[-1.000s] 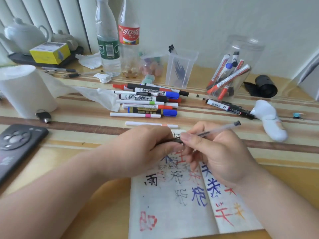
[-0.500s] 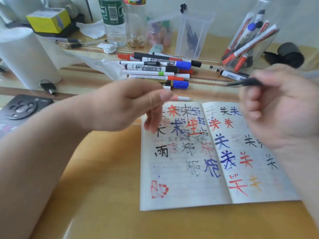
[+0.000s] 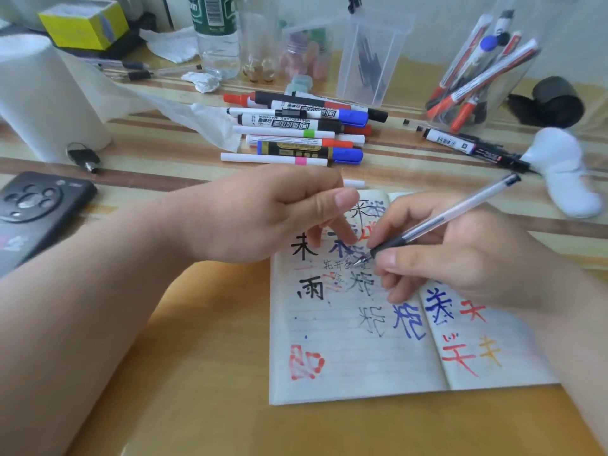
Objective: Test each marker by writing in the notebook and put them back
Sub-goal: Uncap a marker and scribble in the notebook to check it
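Observation:
The open notebook (image 3: 345, 357) lies on the table, its pages covered with black, blue and red characters. My right hand (image 3: 460, 258) grips a clear pen (image 3: 444, 220) with a black grip. The pen's uncapped tip touches the left page among small thin writing. My left hand (image 3: 256, 218) rests on the upper left page, fingertips down on the paper and thumb along the index finger. Whether it holds a cap is hidden. A pile of capped markers (image 3: 296, 126) lies behind the notebook. More markers stand in a clear jar (image 3: 477, 70), and one black marker (image 3: 467, 148) lies to the right.
A paper towel roll (image 3: 42, 93) and a phone (image 3: 33, 205) are at the left. Bottles (image 3: 217, 37), a clear box (image 3: 371, 54) and a yellow box (image 3: 85, 24) stand at the back. A white object (image 3: 562, 166) and a black roll (image 3: 556, 100) lie at the right.
My hands were together on the pen, then pulled apart. My right hand swung out right and came back, setting the tip on the left page. My left hand lowered onto the notebook.

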The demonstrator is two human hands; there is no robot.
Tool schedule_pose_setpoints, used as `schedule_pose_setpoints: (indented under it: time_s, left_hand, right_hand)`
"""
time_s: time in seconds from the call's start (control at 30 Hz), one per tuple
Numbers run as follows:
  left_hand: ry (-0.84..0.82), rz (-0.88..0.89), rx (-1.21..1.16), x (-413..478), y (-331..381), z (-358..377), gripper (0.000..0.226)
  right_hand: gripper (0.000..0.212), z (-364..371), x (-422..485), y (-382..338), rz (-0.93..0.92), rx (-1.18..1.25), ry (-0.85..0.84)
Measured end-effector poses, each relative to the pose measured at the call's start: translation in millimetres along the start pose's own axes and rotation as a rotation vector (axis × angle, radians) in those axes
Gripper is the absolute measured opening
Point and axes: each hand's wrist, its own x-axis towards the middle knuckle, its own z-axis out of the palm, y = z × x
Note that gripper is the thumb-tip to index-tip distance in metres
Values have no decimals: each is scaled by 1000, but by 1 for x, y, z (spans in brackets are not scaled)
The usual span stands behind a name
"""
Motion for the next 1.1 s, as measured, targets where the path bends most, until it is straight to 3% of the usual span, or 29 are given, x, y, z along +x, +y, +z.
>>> schedule_pose_setpoints:
  time_s: [0.57,1.1]
  left_hand:
    - [-14,13,-46,4,2,6,46]
    - [-55,-30,-6,3,5,5,51]
  right_hand:
    - [13,7,9,4,-30,-102,45]
    - [5,0,9,5,-36,-13,52]
